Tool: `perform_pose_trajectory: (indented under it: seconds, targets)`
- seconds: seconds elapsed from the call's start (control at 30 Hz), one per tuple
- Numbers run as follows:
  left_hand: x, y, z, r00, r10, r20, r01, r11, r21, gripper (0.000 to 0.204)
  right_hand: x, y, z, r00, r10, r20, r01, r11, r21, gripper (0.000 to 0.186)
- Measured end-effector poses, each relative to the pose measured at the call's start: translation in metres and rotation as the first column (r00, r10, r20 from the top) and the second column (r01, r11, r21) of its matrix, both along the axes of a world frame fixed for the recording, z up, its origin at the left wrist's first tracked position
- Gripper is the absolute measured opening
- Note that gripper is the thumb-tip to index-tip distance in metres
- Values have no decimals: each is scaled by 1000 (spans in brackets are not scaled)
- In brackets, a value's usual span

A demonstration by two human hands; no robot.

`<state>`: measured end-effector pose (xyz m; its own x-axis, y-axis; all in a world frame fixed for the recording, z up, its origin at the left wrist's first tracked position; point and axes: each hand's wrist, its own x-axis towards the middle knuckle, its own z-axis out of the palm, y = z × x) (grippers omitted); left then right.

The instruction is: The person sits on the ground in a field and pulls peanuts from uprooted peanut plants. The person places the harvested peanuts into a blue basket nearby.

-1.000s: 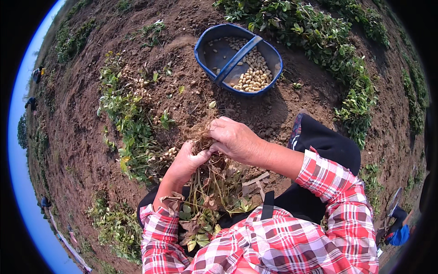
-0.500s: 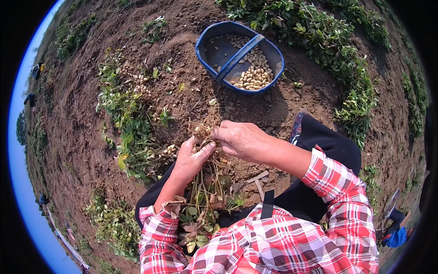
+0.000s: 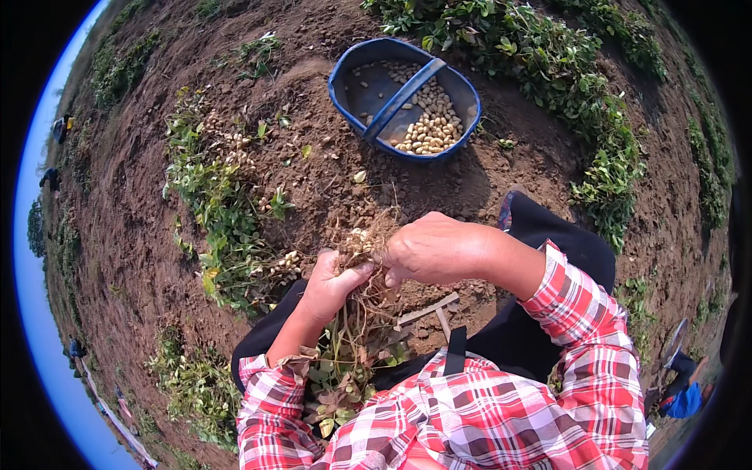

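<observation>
A pulled peanut plant (image 3: pixel 345 352) hangs root-end up between my hands, its leaves down by my lap. My left hand (image 3: pixel 325 288) is closed round its stems just below the roots. At the right side of the root clump (image 3: pixel 364 239), where pale pods show, my right hand (image 3: pixel 431 249) has its fingers curled in; what they pinch is hidden. Ahead on the soil stands a blue basket (image 3: pixel 338 98) with a handle across it. Loose peanuts (image 3: pixel 431 129) lie inside, mostly toward its right.
More uprooted peanut plants (image 3: pixel 227 227) lie in a row to the left, some with pods. Leafy plants (image 3: pixel 564 102) line the right. A T-shaped wooden piece (image 3: pixel 429 310) is near my lap. Another person's blue garment (image 3: pixel 681 401) shows at the lower right edge.
My right hand has shifted slightly right and down along the roots, its fingers now turned under. The left hand keeps its hold. The wooden piece shows more fully.
</observation>
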<state>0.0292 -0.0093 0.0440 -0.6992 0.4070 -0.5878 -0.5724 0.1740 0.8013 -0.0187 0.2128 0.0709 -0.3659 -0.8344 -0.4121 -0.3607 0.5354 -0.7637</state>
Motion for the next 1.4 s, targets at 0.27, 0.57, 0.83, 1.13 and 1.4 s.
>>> perform_pose_trajectory:
  seconds: [0.27, 0.57, 0.83, 1.13, 1.4]
  targets:
    - [17, -28, 12, 935, 199, 293, -245, 961, 131, 62, -30, 34, -20, 614, -609, -502, 560, 785, -266, 29]
    - [5, -21, 2, 975, 13, 222, -73, 961, 265, 57, 9, -31, -41, 597, -337, 728, 713, 638, -290, 50]
    - [1, -1, 3, 986, -15, 168, 3, 997, 71, 41, 12, -33, -58, 319, -368, 873, 798, 602, -38, 31]
    - [-3, 9, 1, 976, -106, -192, 60, 971, -232, 18, 11, -45, -74, 177, -443, 879, 928, 373, 1, 26]
    - [2, 4, -13, 976, -59, -212, 13, 977, -211, 15, 3, -57, -76, 568, -695, 440, 817, 413, -402, 34]
